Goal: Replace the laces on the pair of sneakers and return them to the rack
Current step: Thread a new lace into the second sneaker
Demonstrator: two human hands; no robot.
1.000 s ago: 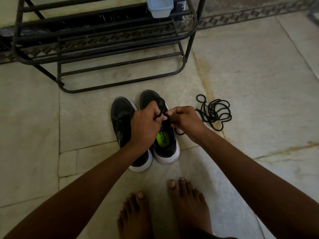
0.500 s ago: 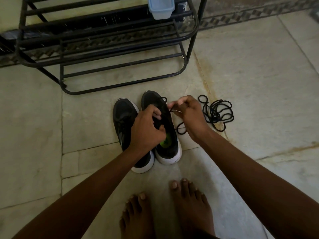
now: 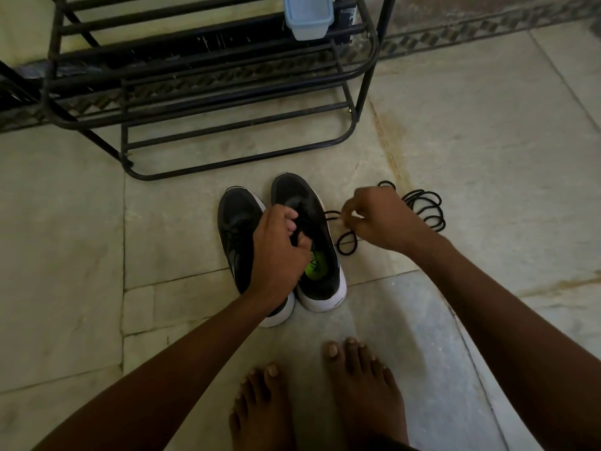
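While the left hand (image 3: 279,252) kept gripping the tongue of the right sneaker (image 3: 307,242), the right hand (image 3: 379,219) had drawn rightward from the shoe, pinching the black lace (image 3: 346,244). Both sneakers stood near the rack (image 3: 208,76); the left sneaker (image 3: 239,229) touched its mate.

The right hand (image 3: 377,219) is drawing away from the right sneaker (image 3: 309,242), pulling the black lace (image 3: 346,245) out sideways beside that sneaker, while the left hand (image 3: 279,252) is sliding toward its tongue
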